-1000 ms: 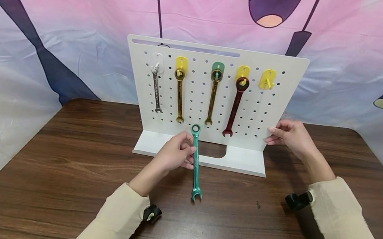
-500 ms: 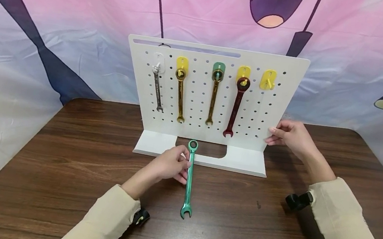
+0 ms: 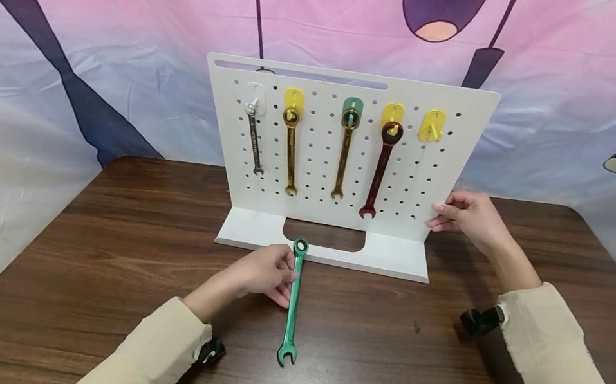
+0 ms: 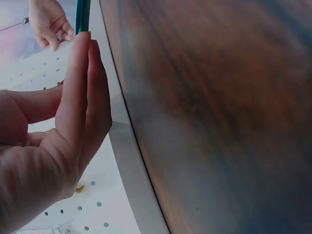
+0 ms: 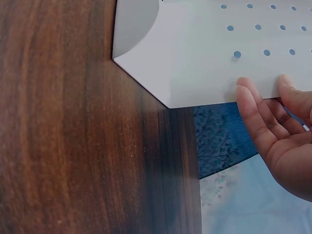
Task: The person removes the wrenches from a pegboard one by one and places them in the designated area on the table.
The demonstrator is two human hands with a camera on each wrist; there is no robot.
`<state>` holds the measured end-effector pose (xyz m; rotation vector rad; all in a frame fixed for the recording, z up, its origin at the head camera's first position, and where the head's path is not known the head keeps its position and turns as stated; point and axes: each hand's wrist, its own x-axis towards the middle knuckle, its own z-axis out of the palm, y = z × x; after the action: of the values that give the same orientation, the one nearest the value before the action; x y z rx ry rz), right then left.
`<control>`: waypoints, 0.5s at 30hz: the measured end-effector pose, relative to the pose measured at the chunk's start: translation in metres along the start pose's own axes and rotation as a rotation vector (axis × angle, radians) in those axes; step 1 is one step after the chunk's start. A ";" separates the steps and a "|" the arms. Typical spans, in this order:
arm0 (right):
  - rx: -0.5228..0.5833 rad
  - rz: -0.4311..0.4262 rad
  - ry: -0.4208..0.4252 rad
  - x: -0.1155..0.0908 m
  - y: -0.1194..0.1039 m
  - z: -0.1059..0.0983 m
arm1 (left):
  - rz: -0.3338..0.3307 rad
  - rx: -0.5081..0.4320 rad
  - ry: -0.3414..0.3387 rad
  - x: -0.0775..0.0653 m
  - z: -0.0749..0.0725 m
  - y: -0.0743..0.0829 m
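My left hand point(image 3: 265, 272) pinches a green ratcheting combination wrench point(image 3: 291, 316) between thumb and fingers, just in front of the white pegboard's point(image 3: 305, 210) base. The wrench's ring end points toward the board, its open end toward me. In the left wrist view, only a short piece of the green wrench point(image 4: 83, 15) shows past the fingertips. My right hand point(image 3: 475, 220) holds the pegboard's lower right edge. The right wrist view shows that hand's fingertips point(image 5: 245, 90) at the board's edge.
On the pegboard hang a silver wrench point(image 3: 254, 143), two gold wrenches point(image 3: 291, 154) and a dark red wrench point(image 3: 378, 175). A yellow hook point(image 3: 431, 126) at the right bears nothing. The board stands on a brown wooden table point(image 3: 368, 355), before a printed cloth backdrop point(image 3: 151, 9).
My left hand has drawn the green wrench away from the board, toward me and slightly left, and the wrench has turned more upright in view. The right hand has stayed at the board's edge.
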<state>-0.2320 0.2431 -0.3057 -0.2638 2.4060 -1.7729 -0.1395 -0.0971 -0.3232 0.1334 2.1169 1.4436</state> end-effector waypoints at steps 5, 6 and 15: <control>0.000 -0.003 0.000 0.000 0.001 -0.001 | -0.027 0.003 -0.019 -0.003 0.002 -0.002; 0.000 -0.004 0.000 0.001 0.001 -0.001 | -0.030 0.003 -0.021 -0.003 0.003 -0.002; -0.008 -0.010 -0.002 0.001 0.003 -0.001 | -0.061 0.108 -0.005 -0.007 0.008 -0.005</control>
<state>-0.2337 0.2450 -0.3080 -0.2786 2.4155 -1.7660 -0.1290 -0.0953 -0.3273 0.1125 2.1763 1.2930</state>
